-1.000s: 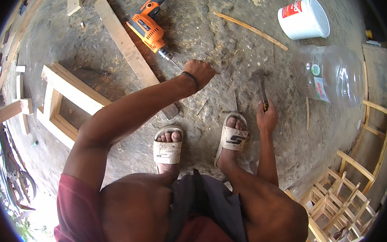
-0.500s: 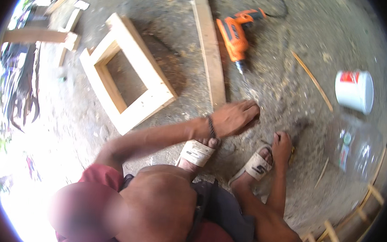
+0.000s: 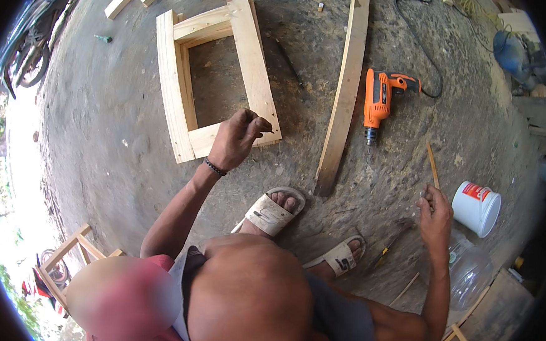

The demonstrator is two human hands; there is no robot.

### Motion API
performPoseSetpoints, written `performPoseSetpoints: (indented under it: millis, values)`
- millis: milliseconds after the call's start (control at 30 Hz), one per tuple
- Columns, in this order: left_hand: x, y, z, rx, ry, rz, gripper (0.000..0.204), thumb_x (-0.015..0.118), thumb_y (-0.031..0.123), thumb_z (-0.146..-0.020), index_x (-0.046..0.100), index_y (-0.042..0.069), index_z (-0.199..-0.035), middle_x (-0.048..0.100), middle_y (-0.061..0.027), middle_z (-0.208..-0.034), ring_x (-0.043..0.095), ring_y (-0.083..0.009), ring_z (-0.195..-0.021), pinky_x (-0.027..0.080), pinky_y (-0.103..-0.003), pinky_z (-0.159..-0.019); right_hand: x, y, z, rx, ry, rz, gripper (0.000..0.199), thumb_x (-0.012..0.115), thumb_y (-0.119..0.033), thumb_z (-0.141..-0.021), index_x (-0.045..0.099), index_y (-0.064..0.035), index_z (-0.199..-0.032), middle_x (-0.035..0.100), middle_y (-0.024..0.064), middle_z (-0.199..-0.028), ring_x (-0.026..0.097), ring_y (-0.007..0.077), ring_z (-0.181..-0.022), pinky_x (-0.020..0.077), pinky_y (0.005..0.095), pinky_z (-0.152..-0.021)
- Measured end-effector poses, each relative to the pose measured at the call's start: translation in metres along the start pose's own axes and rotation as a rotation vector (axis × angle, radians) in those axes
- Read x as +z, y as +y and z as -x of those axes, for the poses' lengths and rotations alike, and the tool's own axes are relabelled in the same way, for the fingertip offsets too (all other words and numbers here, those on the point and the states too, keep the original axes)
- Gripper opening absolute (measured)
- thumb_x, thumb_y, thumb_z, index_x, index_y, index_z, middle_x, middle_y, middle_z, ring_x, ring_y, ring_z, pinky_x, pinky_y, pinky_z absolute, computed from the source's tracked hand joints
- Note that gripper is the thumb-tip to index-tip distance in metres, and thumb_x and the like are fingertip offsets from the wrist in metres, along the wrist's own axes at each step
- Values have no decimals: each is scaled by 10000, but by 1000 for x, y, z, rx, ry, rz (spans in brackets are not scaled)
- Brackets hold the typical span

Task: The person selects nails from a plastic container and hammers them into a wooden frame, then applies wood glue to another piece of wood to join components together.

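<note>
While I look down from the head view, I log the following.

Item, left hand [image 3: 236,138]: raised over the near corner of the pale wooden frame [image 3: 169,83], fingers curled and pinched together; whether something small sits between the fingertips I cannot tell. The hand hovers at or just touching the frame's near rail; contact is unclear.

Item, wooden frame: rectangular, open in the middle, lying flat on the ground ahead and to my left. Its long axis runs away from me, slightly tilted. My left hand is much the nearer; my right is well apart from it.

Item, right hand [image 3: 436,215]: loosely closed, low on my right, apparently pinching a thin object I cannot make out. It is near the white bucket [image 3: 476,208] and the clear plastic jug [image 3: 470,273].

Item, long plank [image 3: 343,90]: lies between frame and orange drill [image 3: 380,102], roughly parallel to the frame's long sides.

Item, thin wooden stick [image 3: 432,166]: just beyond my right hand.

Item, surface: rough bare ground [image 3: 100,141], dusty. Sandalled feet planted close below both hands.

Item, surroundings: open-air work yard, more slatted wooden frames at the lower edges.
</note>
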State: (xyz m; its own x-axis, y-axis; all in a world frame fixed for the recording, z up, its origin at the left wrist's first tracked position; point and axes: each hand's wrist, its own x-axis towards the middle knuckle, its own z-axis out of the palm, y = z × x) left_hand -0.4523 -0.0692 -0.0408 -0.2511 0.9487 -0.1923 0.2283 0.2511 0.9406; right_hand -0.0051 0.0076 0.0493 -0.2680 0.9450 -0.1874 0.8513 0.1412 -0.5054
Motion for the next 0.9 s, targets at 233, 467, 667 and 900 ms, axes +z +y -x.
performPoseSetpoints:
  millis: [233, 467, 667, 900]
  values:
    - [13, -12, -2, 6, 72, -167, 288, 542, 234, -1016, 570, -50, -981, 733, -178, -914, 727, -298, -872, 565, -366, -753, -41, -90, -36, -213, -329, 86, 174, 641, -46, -878, 623, 22, -1038, 652, 181, -957, 646, 369, -878, 505, 410, -766]
    - [17, -12, -6, -37, 116, -154, 311, 522, 249, -1034, 590, -52, -1000, 741, -129, -948, 721, -197, -876, 567, -314, -768, 18, -135, -89, -456, -347, 20, 163, 661, -71, -876, 596, 42, -975, 648, 171, -879, 658, 319, -797, 505, 389, -724]
    - [16, -8, -8, -44, 128, -120, 322, 528, 260, -1032, 589, -55, -1000, 742, -137, -942, 728, -204, -865, 572, -316, -753, 82, -159, -117, -377, -265, -229, 169, 652, -114, -922, 627, 18, -1025, 691, 150, -896, 717, 269, -809, 549, 376, -696]
    - [20, -6, -6, -11, 93, -271, 285, 554, 245, -1018, 588, -33, -968, 732, -161, -898, 730, -263, -824, 567, -348, -729, 156, -164, -120, -138, -251, -809, 182, 655, -106, -941, 637, 14, -1077, 674, 35, -860, 657, 89, -774, 525, 263, -680]
